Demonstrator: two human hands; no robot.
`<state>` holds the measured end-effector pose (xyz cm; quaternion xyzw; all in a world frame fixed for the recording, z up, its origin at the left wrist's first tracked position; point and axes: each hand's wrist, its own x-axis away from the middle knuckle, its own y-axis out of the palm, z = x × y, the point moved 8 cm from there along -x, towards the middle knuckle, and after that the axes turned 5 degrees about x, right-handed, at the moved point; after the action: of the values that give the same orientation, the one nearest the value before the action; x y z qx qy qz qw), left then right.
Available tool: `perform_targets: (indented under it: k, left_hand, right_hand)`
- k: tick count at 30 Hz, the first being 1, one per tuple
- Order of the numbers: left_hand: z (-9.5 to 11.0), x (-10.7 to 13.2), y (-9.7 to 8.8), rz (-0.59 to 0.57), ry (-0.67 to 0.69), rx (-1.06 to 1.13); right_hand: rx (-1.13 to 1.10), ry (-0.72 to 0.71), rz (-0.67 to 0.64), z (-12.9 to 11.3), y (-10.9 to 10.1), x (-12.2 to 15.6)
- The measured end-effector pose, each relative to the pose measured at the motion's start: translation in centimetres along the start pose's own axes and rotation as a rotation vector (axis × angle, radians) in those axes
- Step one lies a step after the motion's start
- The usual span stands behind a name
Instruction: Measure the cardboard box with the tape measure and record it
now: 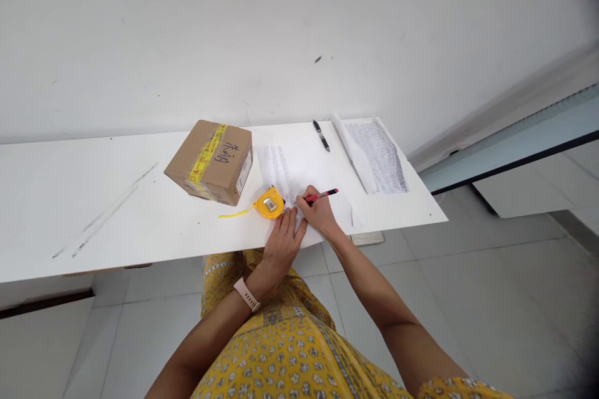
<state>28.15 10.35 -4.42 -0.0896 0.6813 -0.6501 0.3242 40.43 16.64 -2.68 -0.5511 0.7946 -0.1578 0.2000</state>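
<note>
My right hand point(319, 212) is closed round a red pen point(322, 195), its tip down on a printed sheet of paper point(299, 169) near the table's front edge. My left hand point(282, 240) lies flat on the same sheet with its fingers stretched out, just below a yellow tape measure point(269, 204). The tape measure's yellow strap trails off to the left. A taped cardboard box point(211, 161) with handwriting on its top stands left of the sheet.
A black pen point(321, 134) lies at the back of the white table point(93, 199) by the wall. A folded printed sheet point(377, 154) rests at the table's right end. Tiled floor lies below and to the right.
</note>
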Motion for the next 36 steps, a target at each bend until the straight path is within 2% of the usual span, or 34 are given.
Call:
perform_targets:
  k: [36]
  left_hand:
    - [0.07,0.11,-0.09,0.013,0.008,-0.027]
  right_hand:
    - [0.029,-0.008,0.033,0.13,-0.17,-0.01]
